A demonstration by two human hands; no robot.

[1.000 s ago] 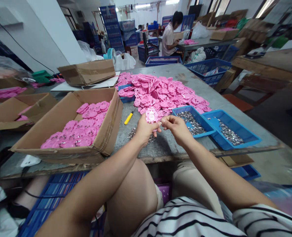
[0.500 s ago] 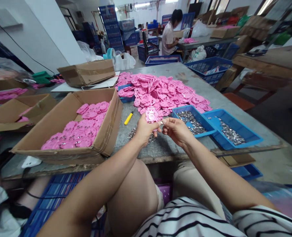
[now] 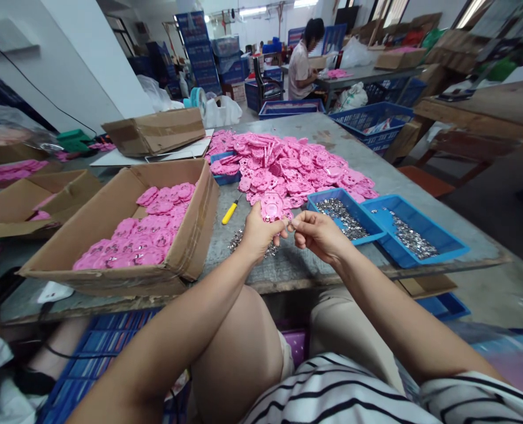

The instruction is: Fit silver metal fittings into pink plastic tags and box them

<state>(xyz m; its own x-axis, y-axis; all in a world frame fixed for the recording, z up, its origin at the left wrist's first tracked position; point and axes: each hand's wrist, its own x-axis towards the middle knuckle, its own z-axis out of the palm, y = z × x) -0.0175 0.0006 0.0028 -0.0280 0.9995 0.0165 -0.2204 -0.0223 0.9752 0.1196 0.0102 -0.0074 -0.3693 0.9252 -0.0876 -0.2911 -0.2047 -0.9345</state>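
My left hand (image 3: pixel 260 235) is closed on a pink plastic piece (image 3: pixel 271 206), holding it face up above the table's front part. Close beside its thumb, my right hand (image 3: pixel 317 233) pinches with thumb and forefinger; whatever is between those fingertips is too small to name. Beyond both hands spreads a large heap of similar pink pieces (image 3: pixel 297 165). Small metal parts (image 3: pixel 235 240) lie loose on the table under my left hand. To the right stand a blue tray of metal parts (image 3: pixel 378 232) and a second blue tray (image 3: pixel 458 246) with more of them.
At the left, a cardboard box (image 3: pixel 199 235) holds rows of pink pieces. A yellow-handled screwdriver (image 3: pixel 229 213) lies between box and hands. Behind the box is another carton (image 3: pixel 155 132). Across the room a person (image 3: pixel 301 65) sits at another table. Blue crates (image 3: pixel 371 121) stand on the floor.
The pink piece in my left hand sits slightly lower and tilts differently. My right fingertips have shifted down a little, still close to the left thumb.
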